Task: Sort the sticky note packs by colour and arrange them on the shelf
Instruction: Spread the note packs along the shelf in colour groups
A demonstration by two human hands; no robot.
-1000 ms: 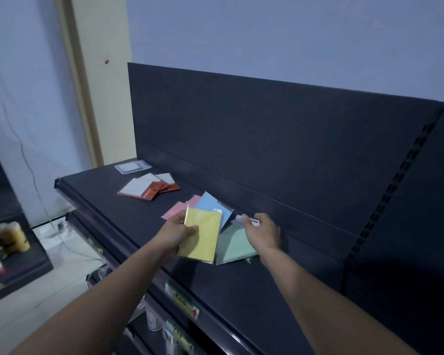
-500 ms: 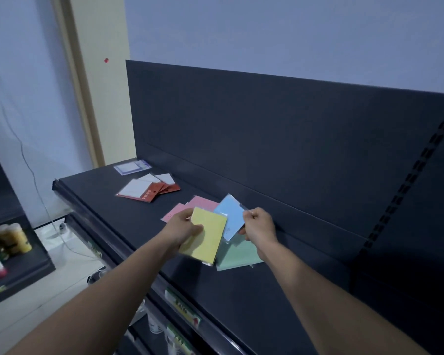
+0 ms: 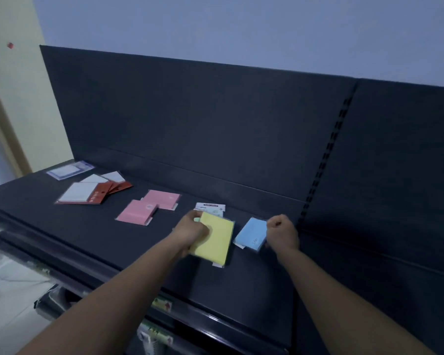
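Note:
My left hand (image 3: 192, 234) grips a yellow sticky note pack (image 3: 217, 240) just above the dark shelf (image 3: 108, 239). Beneath the yellow pack lies a green pack (image 3: 210, 208); only its white header and a sliver of green show. To the right, my right hand (image 3: 282, 233) is curled at the right edge of a blue pack (image 3: 251, 233) and holds it low over the shelf. Two pink packs (image 3: 149, 204) lie overlapping to the left. Further left lie three red-backed packs (image 3: 87, 192), and a pale purple pack (image 3: 67, 170) sits at the far left corner.
A tall dark back panel (image 3: 215, 119) closes off the rear of the shelf. A slotted upright (image 3: 326, 160) divides it from the adjoining bay on the right. Price tags (image 3: 162, 303) line the shelf's front edge, with lower shelves and floor below left.
My right hand has pulled the blue pack out of the pile and carried it to the right. The pink packs now lie uncovered. My left hand still holds the yellow pack.

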